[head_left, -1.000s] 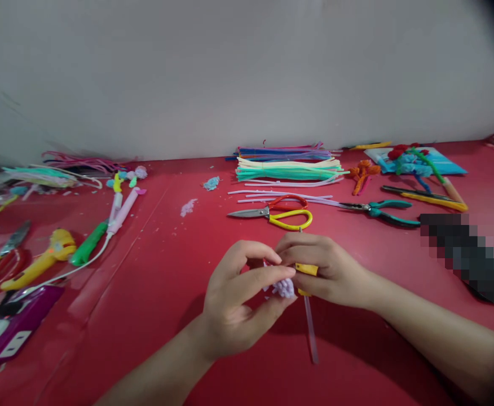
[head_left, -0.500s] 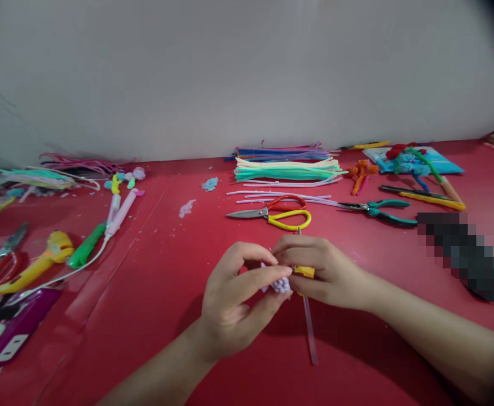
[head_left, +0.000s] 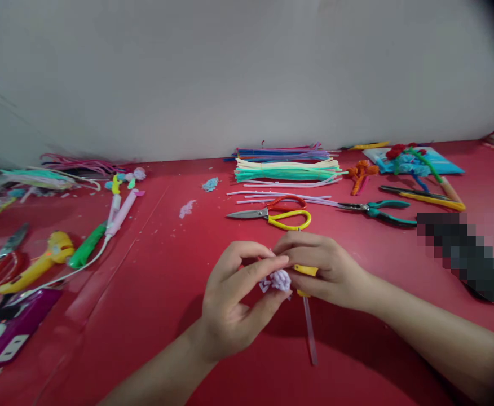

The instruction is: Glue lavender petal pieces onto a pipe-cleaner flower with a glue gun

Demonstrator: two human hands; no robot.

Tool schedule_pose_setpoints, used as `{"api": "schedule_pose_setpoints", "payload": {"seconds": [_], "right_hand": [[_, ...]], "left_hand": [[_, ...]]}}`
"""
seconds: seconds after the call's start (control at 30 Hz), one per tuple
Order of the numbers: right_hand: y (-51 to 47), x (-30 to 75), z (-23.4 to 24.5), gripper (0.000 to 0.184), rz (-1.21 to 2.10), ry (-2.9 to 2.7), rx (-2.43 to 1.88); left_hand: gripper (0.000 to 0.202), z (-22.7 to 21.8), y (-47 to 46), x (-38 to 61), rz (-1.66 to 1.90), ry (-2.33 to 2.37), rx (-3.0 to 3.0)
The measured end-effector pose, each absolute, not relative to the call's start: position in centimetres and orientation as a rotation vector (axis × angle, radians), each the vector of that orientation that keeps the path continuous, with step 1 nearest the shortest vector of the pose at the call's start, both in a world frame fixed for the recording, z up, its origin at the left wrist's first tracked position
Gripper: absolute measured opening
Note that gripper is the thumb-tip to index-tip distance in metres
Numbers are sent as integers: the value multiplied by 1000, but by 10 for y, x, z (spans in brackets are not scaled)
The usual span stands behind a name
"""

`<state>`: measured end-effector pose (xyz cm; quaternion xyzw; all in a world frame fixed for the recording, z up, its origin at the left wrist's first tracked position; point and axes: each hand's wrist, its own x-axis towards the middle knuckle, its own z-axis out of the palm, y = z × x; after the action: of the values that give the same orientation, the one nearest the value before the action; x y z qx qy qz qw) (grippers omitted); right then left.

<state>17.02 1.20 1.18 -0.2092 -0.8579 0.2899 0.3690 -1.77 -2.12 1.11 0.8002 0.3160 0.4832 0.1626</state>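
Note:
My left hand [head_left: 241, 299] is closed, thumb and fingers pinching a small lilac bundle of fuzzy pipe cleaner [head_left: 279, 279]. My right hand [head_left: 327, 273] is wrapped round a yellow glue gun [head_left: 307, 272], most of it hidden by my fingers. A translucent glue stick [head_left: 310, 332] sticks out of it towards me. The tip of the gun just shows above my right knuckles. My right fingertips are close to the lilac bundle; whether they touch it I cannot tell. Red-and-yellow-handled scissors [head_left: 272, 213] lie just beyond my hands.
Pipe-cleaner bundles [head_left: 289, 169] lie along the wall. Teal-handled pliers [head_left: 378, 211], an orange pipe-cleaner figure [head_left: 361, 172] and a blue packet [head_left: 445, 160] are on the right. On the left are more scissors [head_left: 5, 256], a yellow tool [head_left: 35, 269] and a purple power strip [head_left: 35, 316].
My left index finger has shifted slightly up and back, and more of the lilac bundle shows. My right hand has moved very little, still on the glue gun.

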Motion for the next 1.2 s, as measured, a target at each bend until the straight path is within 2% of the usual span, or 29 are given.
{"api": "schedule_pose_setpoints", "payload": {"seconds": [0.2,0.47,0.67,0.87,0.97,1.2], "right_hand": [[9,171,14,9,713,-2163,-598],[-2,166,19,9,972,-2016,-945],[-5,162,26,13,1024,-1856,-1150],[-5,159,26,12,1122,-1767,-1270],[-6,157,23,12,1166,-1736,-1307],[-7,156,25,15,1001,-1933,-1419]], "left_hand": [[37,9,-20,-17,1445,989,2167],[5,5,-16,-13,1407,1123,1645],[7,1,-7,-12,1230,1217,1294],[14,-1,-9,-6,1093,1030,1136],[5,-6,-12,-1,1091,925,947],[10,-11,-11,1,1149,829,815]]}}
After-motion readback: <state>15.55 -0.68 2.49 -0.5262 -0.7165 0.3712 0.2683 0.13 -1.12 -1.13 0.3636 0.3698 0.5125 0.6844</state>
